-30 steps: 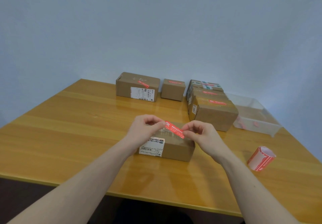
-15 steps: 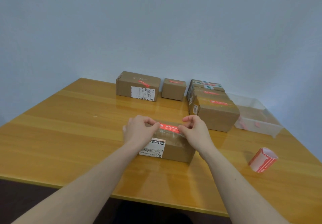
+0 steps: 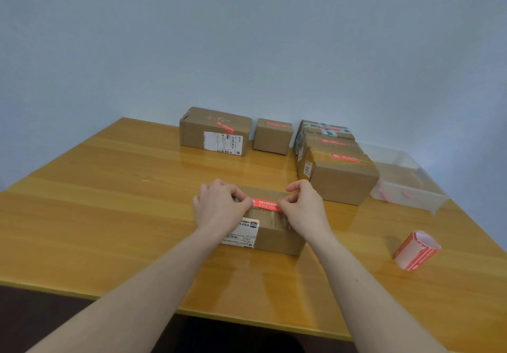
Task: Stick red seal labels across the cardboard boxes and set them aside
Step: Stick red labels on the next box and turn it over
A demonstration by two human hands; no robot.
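Clear bin point(image 3: 406, 196): far right on the table point(image 3: 96, 201), holding a few small red scraps.
Box in work point(image 3: 277, 238): near the front edge, its red seal label point(image 3: 266, 205) lying across the top.
Left hand point(image 3: 219, 207): fingers curled, pinching the label's left end.
Right hand point(image 3: 303, 210): curled likewise, pinching the right end.
Sealed boxes point(image 3: 340, 177): along the back.
Label roll point(image 3: 417, 249): right, apart.

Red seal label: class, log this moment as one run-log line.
red seal label on brown cardboard box | left hand, right hand pinching its ends
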